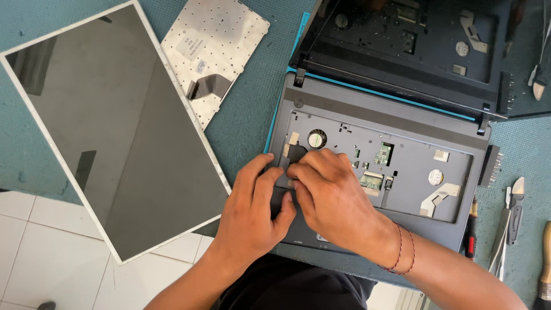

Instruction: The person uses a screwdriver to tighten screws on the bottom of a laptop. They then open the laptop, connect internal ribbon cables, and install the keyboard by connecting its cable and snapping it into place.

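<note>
A dismantled grey laptop base (402,123) lies open on a teal mat, its keyboard removed and the inner tray exposed. My left hand (252,209) rests on the base's front left, fingers pressed down beside a dark flat ribbon cable (295,153). My right hand (330,192), with a red thread bracelet at the wrist, crosses over it, fingertips pinching at that cable near the left of the tray. The empty black lid shell (402,46) stands hinged behind.
A bare screen panel (115,132) lies at the left, partly over white floor tiles. The detached keyboard (215,54) lies face down behind it. Screwdrivers and pliers (508,221) lie at the right edge; another tool (539,80) at far right.
</note>
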